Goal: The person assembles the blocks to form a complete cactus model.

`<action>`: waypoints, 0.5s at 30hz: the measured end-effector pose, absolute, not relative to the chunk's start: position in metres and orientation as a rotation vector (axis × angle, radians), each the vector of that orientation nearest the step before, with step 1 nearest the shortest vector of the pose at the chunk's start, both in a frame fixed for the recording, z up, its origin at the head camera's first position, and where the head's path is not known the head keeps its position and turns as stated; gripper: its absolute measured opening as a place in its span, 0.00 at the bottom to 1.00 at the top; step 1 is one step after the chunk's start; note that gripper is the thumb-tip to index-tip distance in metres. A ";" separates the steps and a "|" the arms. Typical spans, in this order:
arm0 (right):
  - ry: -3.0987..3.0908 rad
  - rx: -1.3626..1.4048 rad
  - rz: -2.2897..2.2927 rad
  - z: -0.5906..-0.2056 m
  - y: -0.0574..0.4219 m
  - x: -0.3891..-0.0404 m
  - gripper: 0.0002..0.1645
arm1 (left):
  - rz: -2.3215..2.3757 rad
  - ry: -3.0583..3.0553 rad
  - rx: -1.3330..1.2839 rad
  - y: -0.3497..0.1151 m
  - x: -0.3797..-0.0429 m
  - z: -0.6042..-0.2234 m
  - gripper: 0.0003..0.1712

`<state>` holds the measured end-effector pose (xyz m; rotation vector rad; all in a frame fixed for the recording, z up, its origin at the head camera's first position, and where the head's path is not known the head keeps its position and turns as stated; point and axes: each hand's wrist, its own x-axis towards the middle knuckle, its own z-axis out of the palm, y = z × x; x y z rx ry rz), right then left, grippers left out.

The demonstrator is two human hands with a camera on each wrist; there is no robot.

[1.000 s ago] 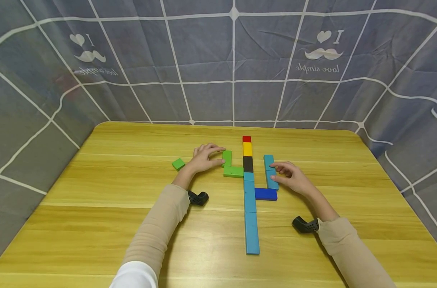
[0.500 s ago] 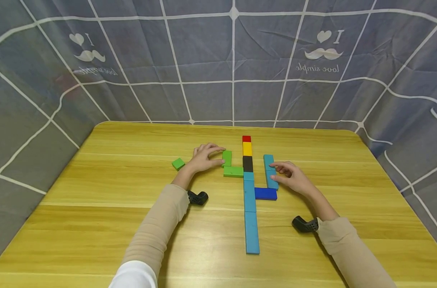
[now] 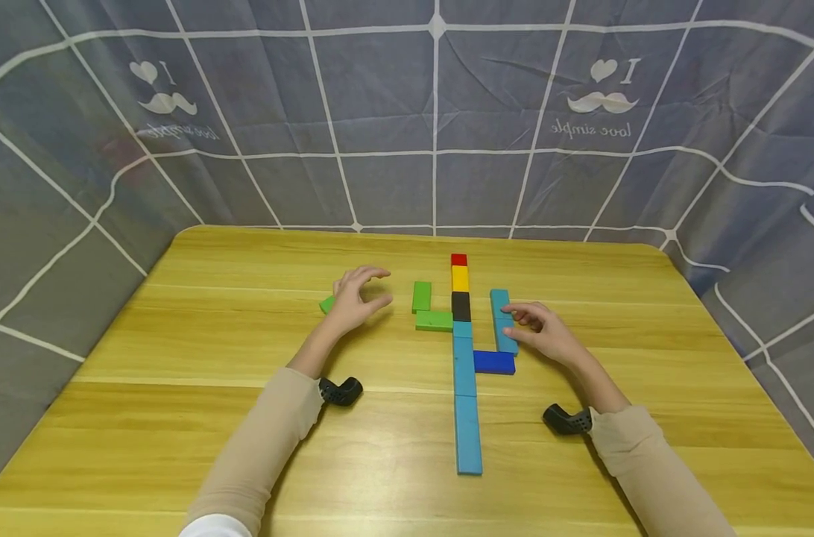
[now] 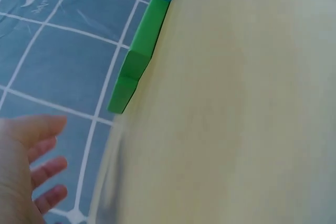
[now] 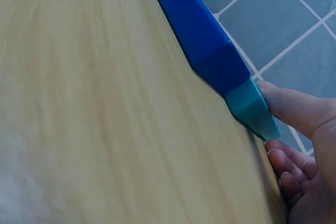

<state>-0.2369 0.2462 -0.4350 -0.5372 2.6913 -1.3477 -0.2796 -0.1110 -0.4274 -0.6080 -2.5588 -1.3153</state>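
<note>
My left hand (image 3: 355, 300) is raised left of the green blocks, its thumb and fingers apart with nothing between them. Behind it a small green block (image 3: 326, 304) is partly hidden. One green block (image 3: 422, 297) lies lengthwise, touching the end of a sideways green block (image 3: 434, 321). My right hand (image 3: 548, 332) rests its thumb and a fingertip on two light blue blocks (image 3: 500, 303) laid end to end; its other fingers bend loosely. In the right wrist view, the thumb touches the light blue block (image 5: 249, 108) beside the dark blue block (image 5: 210, 40).
A central column runs away from me: light blue blocks (image 3: 468, 434), then a black block (image 3: 461, 306), a yellow block (image 3: 460, 279) and a red block (image 3: 458, 259). All lie on a wooden table (image 3: 212, 418). A grey patterned cloth (image 3: 393, 119) hangs behind it.
My left hand has let go of the lengthwise green block and moved left, partly covering the small green block. The right hand has stayed where it was.
</note>
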 end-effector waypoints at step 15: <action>2.686 -0.533 -1.355 -0.437 0.246 -0.238 0.24 | -1.112 -2.602 -0.276 -0.173 -0.238 -0.437 0.27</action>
